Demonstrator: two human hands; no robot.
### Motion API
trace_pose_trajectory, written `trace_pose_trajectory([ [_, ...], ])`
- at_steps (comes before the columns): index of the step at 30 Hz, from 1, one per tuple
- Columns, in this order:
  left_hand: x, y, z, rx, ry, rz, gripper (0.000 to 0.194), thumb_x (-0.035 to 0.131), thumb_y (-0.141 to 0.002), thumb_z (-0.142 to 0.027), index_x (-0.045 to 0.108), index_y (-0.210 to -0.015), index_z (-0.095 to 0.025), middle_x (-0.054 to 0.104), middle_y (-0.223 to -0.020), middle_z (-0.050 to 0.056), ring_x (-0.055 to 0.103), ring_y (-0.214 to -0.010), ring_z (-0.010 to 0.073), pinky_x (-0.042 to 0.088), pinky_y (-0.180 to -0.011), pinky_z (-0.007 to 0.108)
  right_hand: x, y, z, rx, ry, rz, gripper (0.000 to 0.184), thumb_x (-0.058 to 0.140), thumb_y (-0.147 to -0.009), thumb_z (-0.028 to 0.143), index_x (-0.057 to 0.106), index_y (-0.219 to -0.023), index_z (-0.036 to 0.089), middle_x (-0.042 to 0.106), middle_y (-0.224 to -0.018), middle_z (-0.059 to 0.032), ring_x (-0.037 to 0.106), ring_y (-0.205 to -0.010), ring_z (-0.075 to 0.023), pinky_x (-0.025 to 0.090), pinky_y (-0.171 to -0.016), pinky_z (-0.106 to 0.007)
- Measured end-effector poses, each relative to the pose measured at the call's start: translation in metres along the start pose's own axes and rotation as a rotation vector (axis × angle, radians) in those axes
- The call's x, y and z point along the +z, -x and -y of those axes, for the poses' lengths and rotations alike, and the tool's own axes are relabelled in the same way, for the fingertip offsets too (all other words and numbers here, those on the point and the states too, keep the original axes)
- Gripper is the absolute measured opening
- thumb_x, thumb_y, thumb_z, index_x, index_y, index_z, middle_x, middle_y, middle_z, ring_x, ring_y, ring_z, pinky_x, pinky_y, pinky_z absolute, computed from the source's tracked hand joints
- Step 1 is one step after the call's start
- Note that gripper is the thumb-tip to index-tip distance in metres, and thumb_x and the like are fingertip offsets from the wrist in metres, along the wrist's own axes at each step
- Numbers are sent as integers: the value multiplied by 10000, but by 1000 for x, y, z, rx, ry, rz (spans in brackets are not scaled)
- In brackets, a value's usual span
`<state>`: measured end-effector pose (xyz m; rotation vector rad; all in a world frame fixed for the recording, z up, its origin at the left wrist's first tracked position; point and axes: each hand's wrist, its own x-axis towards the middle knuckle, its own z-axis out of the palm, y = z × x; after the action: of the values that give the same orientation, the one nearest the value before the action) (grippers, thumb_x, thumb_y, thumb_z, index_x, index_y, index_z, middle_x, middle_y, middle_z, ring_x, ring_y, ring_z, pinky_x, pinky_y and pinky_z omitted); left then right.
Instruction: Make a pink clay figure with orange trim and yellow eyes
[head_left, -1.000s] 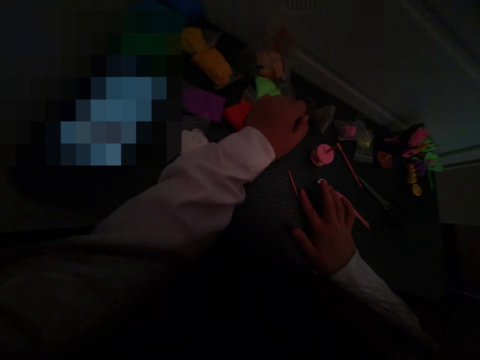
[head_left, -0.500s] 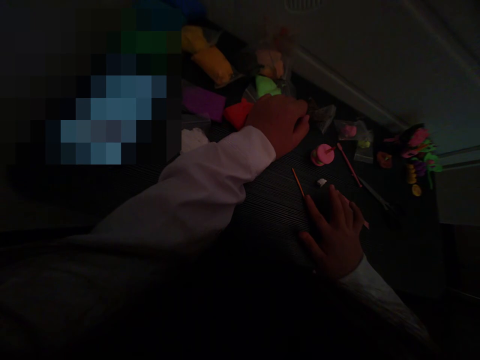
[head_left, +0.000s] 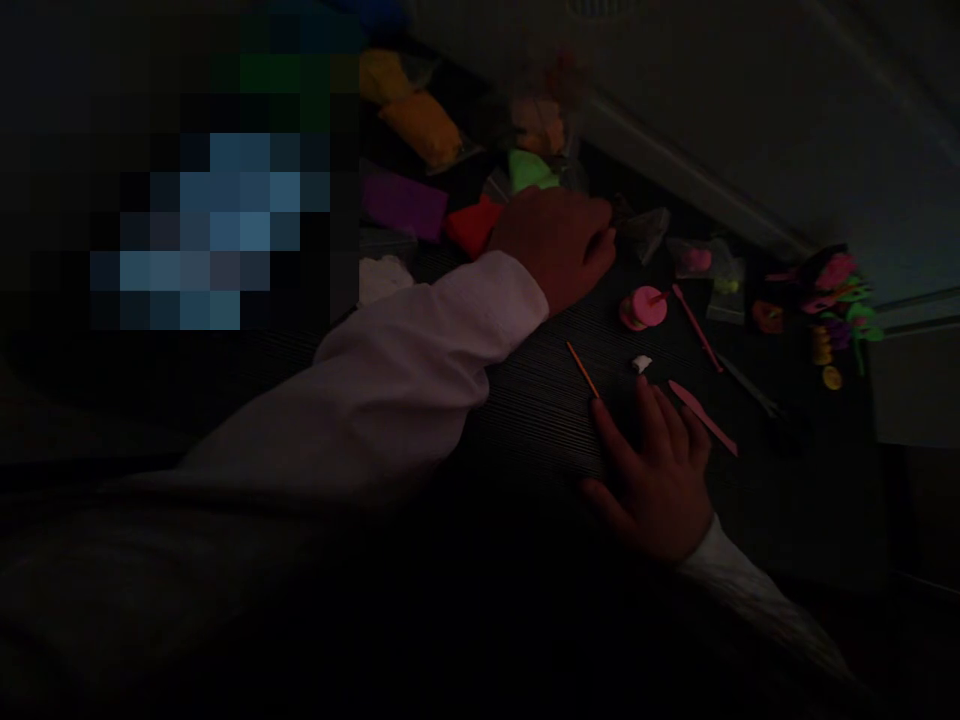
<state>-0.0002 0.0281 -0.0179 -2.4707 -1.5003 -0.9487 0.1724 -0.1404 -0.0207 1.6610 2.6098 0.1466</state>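
Note:
My right hand lies flat on the dark table with its fingers spread. Its index fingertip touches the lower end of a thin orange stick. Just past the fingers is a small white lump, and to their right lies a pink knife-shaped tool. My left hand rests farther up with curled fingers, beside a bag of red clay-like material. Whatever those fingers may hold is hidden. Between the hands and the back edge stands a pink round piece with a small stick on it.
A pink rod and scissors lie to the right. Small colourful figures stand at the far right. Bags of orange, green and purple material line the back. The scene is very dark; the upper left is pixelated.
My right hand has slid a little to the left, and the orange stick has shifted left with it. More of the pink knife-shaped tool is uncovered. My left hand stays in place.

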Motion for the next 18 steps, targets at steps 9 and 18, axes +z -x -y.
trace_pose_trajectory([
  [9,-3,0,-1,-22,3,28,245,343,-803,-293,564,-790,-189,615,-715,33,569,-720,186,352,-609,309,-6,6,-14,38,-88,-27,636,323,-756,530,295,-1293,190,50,-1408,-156,175,-1246,-338,164,-945,-529],
  [18,-2,0,0,-21,48,52,256,339,-809,-296,561,-810,-168,605,-715,44,564,-736,197,359,-628,317,-2,9,-10,30,-31,-2,613,404,-721,554,372,-1251,247,88,-1407,-136,195,-1236,-346,143,-950,-539],
])
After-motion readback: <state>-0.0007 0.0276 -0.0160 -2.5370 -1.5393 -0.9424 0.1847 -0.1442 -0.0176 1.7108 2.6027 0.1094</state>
